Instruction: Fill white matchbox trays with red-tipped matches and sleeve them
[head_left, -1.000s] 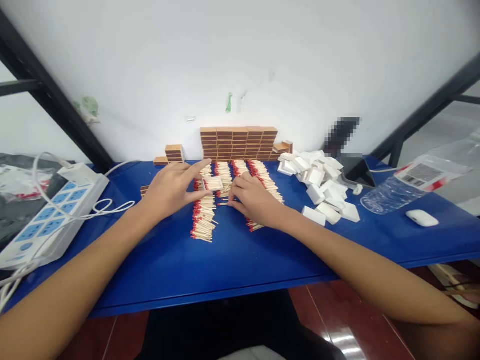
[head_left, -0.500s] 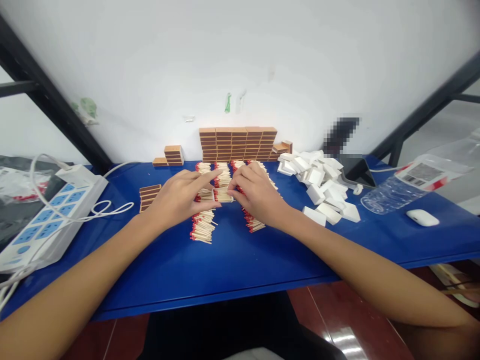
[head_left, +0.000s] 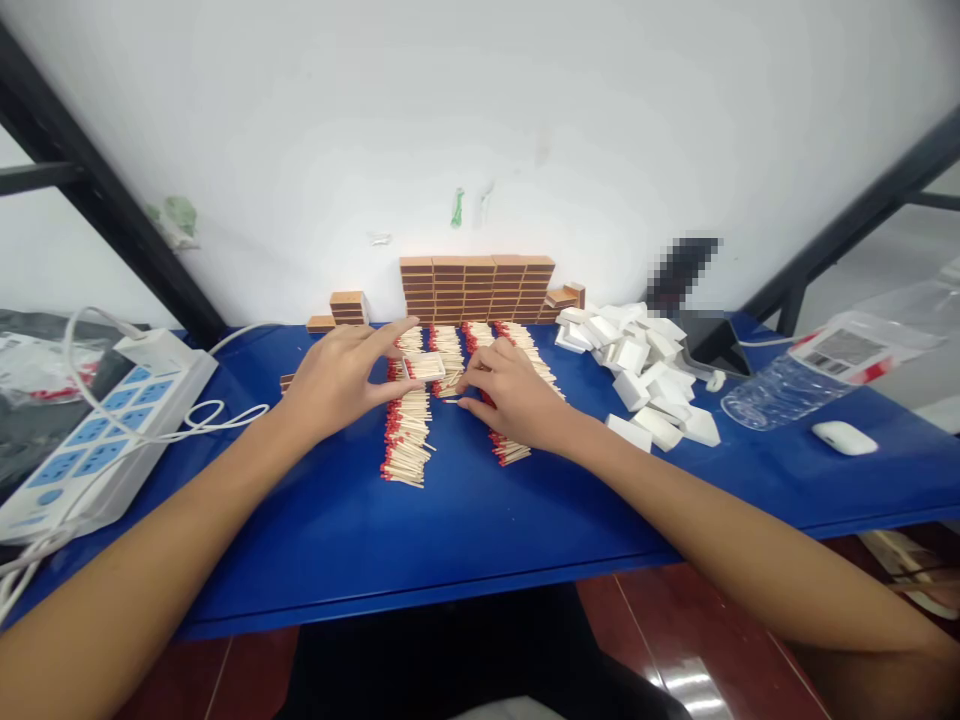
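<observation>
My left hand [head_left: 341,372] holds a small white matchbox tray [head_left: 435,368] with red-tipped matches in it. The thumb lies along its near edge; the index finger is raised above it, and the other fingers are partly hidden. Just right of the tray, my right hand [head_left: 514,390] is closed in a pinch, with a match [head_left: 451,402] showing at the fingertips. Under and around both hands lie rows of loose matches [head_left: 407,440], red heads to the left. My right hand covers part of the rows on that side.
Stacked brown matchboxes [head_left: 478,290] stand against the wall, with a smaller stack [head_left: 348,307] to their left. White empty trays [head_left: 637,350] are heaped at right, near a plastic bottle [head_left: 787,380] and a white earphone case [head_left: 844,437]. A power strip [head_left: 97,440] with cables lies left.
My left hand has shifted slightly left and opened its index finger upward, so the tray and its matches now show. My right fingertips have drawn a little away from the tray.
</observation>
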